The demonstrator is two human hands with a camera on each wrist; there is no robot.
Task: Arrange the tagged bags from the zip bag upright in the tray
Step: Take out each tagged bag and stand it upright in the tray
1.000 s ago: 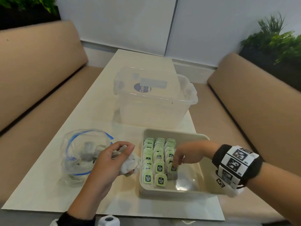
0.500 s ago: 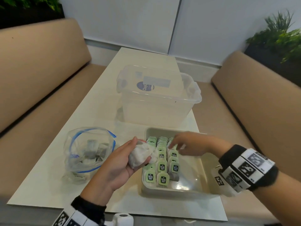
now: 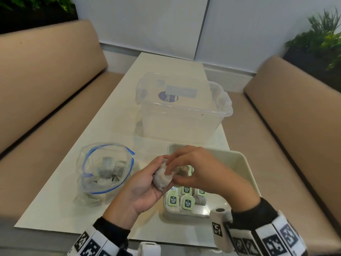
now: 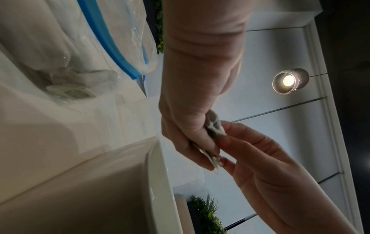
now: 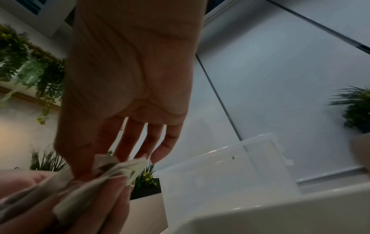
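My left hand (image 3: 156,177) grips a small bunch of grey tagged bags (image 3: 162,180) above the left edge of the cream tray (image 3: 243,163). My right hand (image 3: 172,173) has come up against the bunch, and its thumb and fingers pinch one bag. The left wrist view shows that pinch on the bags (image 4: 215,125), with the right hand (image 4: 226,142) beside the left hand (image 4: 192,134). Rows of bags with green tags (image 3: 186,200) stand upright in the tray's left part. More bags lie in the open zip bag (image 3: 105,170) to the left.
A clear plastic storage box (image 3: 182,111) stands on the white table (image 3: 55,191) just behind the tray. Tan benches run along both sides, with plants behind them. The tray's right half (image 3: 234,182) holds no bags.
My right hand has left the rows in the tray and risen to the bunch. My left hand has carried the bunch to the right, from beside the zip bag to the tray's edge.
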